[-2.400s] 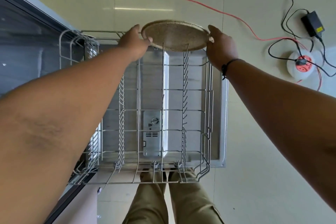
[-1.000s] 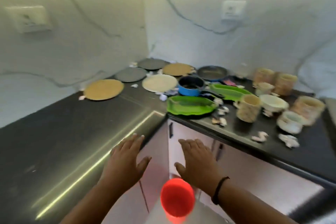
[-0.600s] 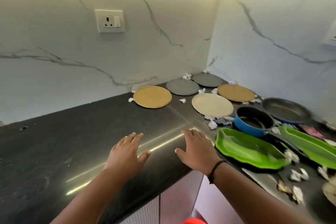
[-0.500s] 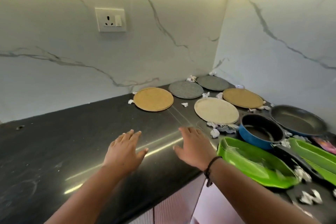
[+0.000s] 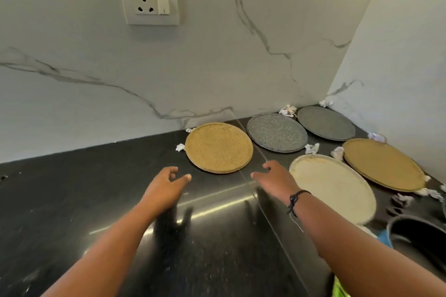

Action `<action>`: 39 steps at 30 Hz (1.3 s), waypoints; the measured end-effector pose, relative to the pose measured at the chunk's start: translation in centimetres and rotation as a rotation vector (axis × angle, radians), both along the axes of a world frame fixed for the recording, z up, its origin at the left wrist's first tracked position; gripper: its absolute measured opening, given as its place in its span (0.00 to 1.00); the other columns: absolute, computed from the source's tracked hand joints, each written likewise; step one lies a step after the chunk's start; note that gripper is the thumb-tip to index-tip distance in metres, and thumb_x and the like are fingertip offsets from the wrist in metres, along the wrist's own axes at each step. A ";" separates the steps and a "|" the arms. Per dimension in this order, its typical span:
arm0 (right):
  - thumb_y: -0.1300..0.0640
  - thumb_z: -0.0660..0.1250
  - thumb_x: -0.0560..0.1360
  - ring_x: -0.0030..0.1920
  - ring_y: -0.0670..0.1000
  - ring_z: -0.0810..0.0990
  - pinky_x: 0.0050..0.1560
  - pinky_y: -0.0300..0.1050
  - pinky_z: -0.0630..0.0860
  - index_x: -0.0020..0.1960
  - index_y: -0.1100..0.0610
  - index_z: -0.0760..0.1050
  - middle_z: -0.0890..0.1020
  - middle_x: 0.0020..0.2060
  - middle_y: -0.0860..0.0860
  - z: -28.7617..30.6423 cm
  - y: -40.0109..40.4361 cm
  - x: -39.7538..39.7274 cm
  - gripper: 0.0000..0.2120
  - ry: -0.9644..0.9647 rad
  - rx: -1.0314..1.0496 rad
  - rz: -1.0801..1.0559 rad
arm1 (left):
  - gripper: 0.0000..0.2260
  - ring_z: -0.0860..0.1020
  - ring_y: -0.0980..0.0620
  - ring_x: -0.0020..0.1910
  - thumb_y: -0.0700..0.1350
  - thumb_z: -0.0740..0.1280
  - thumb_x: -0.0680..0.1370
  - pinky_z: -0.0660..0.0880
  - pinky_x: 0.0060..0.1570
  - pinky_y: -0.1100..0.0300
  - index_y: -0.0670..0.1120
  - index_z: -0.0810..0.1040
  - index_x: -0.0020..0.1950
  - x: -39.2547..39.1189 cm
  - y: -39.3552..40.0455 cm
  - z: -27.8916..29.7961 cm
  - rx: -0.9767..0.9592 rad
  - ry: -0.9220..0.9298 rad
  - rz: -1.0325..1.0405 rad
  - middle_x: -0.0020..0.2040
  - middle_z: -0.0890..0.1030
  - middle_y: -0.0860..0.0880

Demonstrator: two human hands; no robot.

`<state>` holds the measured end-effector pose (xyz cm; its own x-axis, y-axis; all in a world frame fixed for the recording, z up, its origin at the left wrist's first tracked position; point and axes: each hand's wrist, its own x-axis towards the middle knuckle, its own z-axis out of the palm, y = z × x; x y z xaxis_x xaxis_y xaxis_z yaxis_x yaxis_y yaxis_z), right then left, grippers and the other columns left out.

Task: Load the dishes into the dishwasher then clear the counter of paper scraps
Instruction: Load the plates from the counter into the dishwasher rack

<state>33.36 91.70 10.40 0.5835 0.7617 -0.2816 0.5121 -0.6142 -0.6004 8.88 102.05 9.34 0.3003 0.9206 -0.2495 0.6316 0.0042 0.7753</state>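
- The speckled mustard plate [image 5: 218,147] lies flat on the black bench [image 5: 72,200], close to the marble backsplash [image 5: 72,79] and just ahead of both hands; I'd take it for the next dish to go.
- The left hand [image 5: 164,189] hovers just short of the plate's near-left rim, fingers [image 5: 185,177] loosely curled and parted, holding nothing. The right hand [image 5: 275,178] reaches in from the near-right, fingers slightly bent and apart, also empty; neither touches the plate.
- It looks like stoneware or melamine: rigid, moderately heavy, perhaps breakable if knocked on the stone. Lying flat, it offers only a thin raised rim, so I'd expect fingertips to hook under opposite edges, one hand each side, and tip it up.
- Small paper scraps [image 5: 179,147] sit touching its left edge and may cling or scatter as it lifts.
- Beside it lie a speckled grey plate [image 5: 277,132], a dark grey plate [image 5: 325,123], a cream plate [image 5: 333,185] and a second mustard plate [image 5: 383,164].
- Compared with half a second ago, the hands are further forward and nearer the plate, and the fingers, then flat and straight, are now bent for a grasp. The view has closed in too; the green trays are almost out of sight.
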 end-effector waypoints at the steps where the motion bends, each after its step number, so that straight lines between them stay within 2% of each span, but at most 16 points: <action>1: 0.45 0.66 0.73 0.59 0.54 0.77 0.59 0.49 0.73 0.68 0.55 0.68 0.78 0.58 0.52 -0.3 1.0 0.5 0.27 0.030 0.001 -0.053 | 0.25 0.77 0.53 0.49 0.54 0.67 0.77 0.73 0.45 0.59 0.46 0.67 0.71 0.6 1.3 -0.1 -0.038 -0.050 0.036 0.53 0.78 0.49; 3: 0.47 0.67 0.73 0.55 0.54 0.77 0.55 0.46 0.72 0.59 0.54 0.74 0.78 0.50 0.51 -0.8 3.6 1.3 0.18 0.086 0.024 -0.147 | 0.23 0.76 0.55 0.41 0.52 0.66 0.78 0.74 0.40 0.60 0.45 0.68 0.69 2.2 4.3 -0.6 -0.068 -0.098 0.076 0.45 0.77 0.51; 4: 0.50 0.68 0.72 0.47 0.53 0.76 0.47 0.44 0.70 0.48 0.53 0.75 0.76 0.41 0.50 -1.0 5.0 1.7 0.08 0.101 0.047 -0.197 | 0.22 0.77 0.55 0.41 0.52 0.67 0.78 0.74 0.41 0.59 0.45 0.69 0.69 3.0 5.9 -0.8 -0.068 -0.109 0.086 0.45 0.78 0.50; 5: 0.54 0.67 0.72 0.38 0.53 0.73 0.39 0.44 0.66 0.38 0.52 0.72 0.72 0.33 0.50 -1.7 6.7 2.3 0.06 0.122 0.071 -0.250 | 0.21 0.77 0.53 0.43 0.51 0.67 0.78 0.75 0.44 0.57 0.46 0.69 0.68 3.8 7.7 -1.3 -0.055 -0.104 0.088 0.48 0.79 0.49; 6: 0.57 0.65 0.72 0.34 0.52 0.69 0.35 0.43 0.63 0.32 0.52 0.67 0.68 0.28 0.50 -2.0 7.8 2.7 0.12 0.153 0.082 -0.293 | 0.21 0.78 0.51 0.47 0.51 0.67 0.77 0.74 0.49 0.56 0.46 0.70 0.68 4.5 9.0 -1.4 -0.021 -0.100 0.083 0.52 0.79 0.48; 7: 0.59 0.64 0.73 0.33 0.52 0.68 0.32 0.41 0.64 0.30 0.52 0.65 0.68 0.28 0.50 -1.8 8.6 2.9 0.14 0.211 0.078 -0.323 | 0.22 0.77 0.50 0.52 0.50 0.67 0.77 0.73 0.53 0.55 0.46 0.69 0.69 5.1 9.9 -1.4 0.016 -0.085 0.075 0.57 0.78 0.47; 8: 0.60 0.63 0.74 0.34 0.52 0.69 0.31 0.37 0.67 0.31 0.52 0.66 0.71 0.30 0.51 -2.1 9.7 3.3 0.13 0.291 0.104 -0.345 | 0.23 0.76 0.48 0.56 0.50 0.67 0.77 0.71 0.55 0.55 0.46 0.68 0.70 5.8 11.1 -1.6 0.030 -0.073 0.067 0.59 0.77 0.47; 10: 0.60 0.64 0.74 0.36 0.51 0.74 0.37 0.39 0.72 0.38 0.55 0.73 0.76 0.36 0.54 -2.8 11.7 3.6 0.07 0.497 0.196 -0.461 | 0.24 0.75 0.47 0.59 0.49 0.66 0.77 0.70 0.58 0.55 0.45 0.67 0.71 7.1 13.3 -2.3 0.003 -0.058 0.062 0.60 0.77 0.46; 14: 0.62 0.64 0.76 0.36 0.48 0.77 0.39 0.41 0.75 0.42 0.56 0.75 0.79 0.35 0.51 -3.2 12.9 3.8 0.04 0.762 0.240 -0.585 | 0.23 0.73 0.45 0.64 0.44 0.67 0.76 0.69 0.59 0.55 0.43 0.69 0.71 7.5 15.5 -3.1 -0.056 -0.031 0.114 0.67 0.73 0.44; 15: 0.62 0.64 0.75 0.35 0.48 0.77 0.39 0.41 0.75 0.42 0.56 0.75 0.78 0.34 0.50 -3.2 13.0 4.0 0.05 0.802 0.232 -0.606 | 0.19 0.74 0.45 0.62 0.41 0.67 0.75 0.69 0.57 0.55 0.44 0.74 0.66 7.4 16.0 -3.3 -0.066 -0.048 0.134 0.64 0.75 0.44; 17: 0.63 0.65 0.75 0.33 0.47 0.76 0.38 0.42 0.75 0.40 0.57 0.74 0.77 0.31 0.50 -2.8 13.2 4.2 0.06 0.882 0.221 -0.659 | 0.06 0.77 0.46 0.49 0.37 0.68 0.73 0.72 0.49 0.53 0.47 0.79 0.44 7.3 16.4 -3.3 -0.085 -0.111 0.175 0.49 0.78 0.42; 19: 0.66 0.64 0.75 0.33 0.48 0.76 0.38 0.43 0.76 0.39 0.59 0.73 0.76 0.31 0.51 -2.5 13.2 4.2 0.07 0.927 0.236 -0.680 | 0.12 0.75 0.47 0.42 0.33 0.68 0.72 0.72 0.43 0.53 0.48 0.75 0.34 7.2 16.4 -2.8 -0.123 -0.201 0.218 0.41 0.77 0.42; 23: 0.69 0.63 0.76 0.37 0.51 0.78 0.33 0.46 0.81 0.43 0.63 0.73 0.76 0.36 0.55 -1.4 12.6 3.7 0.04 0.984 0.332 -0.693 | 0.10 0.79 0.45 0.45 0.30 0.69 0.72 0.77 0.49 0.52 0.45 0.78 0.37 6.6 15.7 -1.4 -0.224 -0.406 0.298 0.44 0.81 0.41; 30: 0.70 0.64 0.76 0.39 0.53 0.79 0.30 0.42 0.81 0.51 0.66 0.72 0.79 0.41 0.59 3.0 6.3 3.4 0.05 0.957 0.518 -0.666 | 0.07 0.80 0.54 0.36 0.33 0.68 0.74 0.76 0.28 0.65 0.42 0.80 0.49 6.8 11.6 2.7 -0.417 -0.707 0.320 0.41 0.82 0.46; 36: 0.67 0.63 0.77 0.38 0.51 0.79 0.33 0.40 0.81 0.49 0.62 0.74 0.80 0.42 0.56 6.5 -3.8 4.5 0.03 0.861 0.693 -0.750 | 0.07 0.82 0.56 0.37 0.36 0.66 0.77 0.79 0.37 0.65 0.44 0.81 0.50 11.3 5.4 6.1 -0.521 -0.759 0.001 0.41 0.84 0.50; 39: 0.68 0.64 0.76 0.36 0.51 0.79 0.31 0.40 0.81 0.47 0.62 0.74 0.80 0.40 0.56 7.9 -11.1 4.7 0.03 0.823 0.824 -0.878 | 0.09 0.82 0.56 0.35 0.36 0.67 0.76 0.78 0.35 0.65 0.44 0.81 0.53 14.7 1.0 7.3 -0.559 -0.728 -0.142 0.42 0.84 0.50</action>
<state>38.08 80.62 18.26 0.8292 0.3597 -0.4279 -0.4943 0.1144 -0.8617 23.60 103.01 16.65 0.6574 0.6664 -0.3519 0.0135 0.4564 0.8897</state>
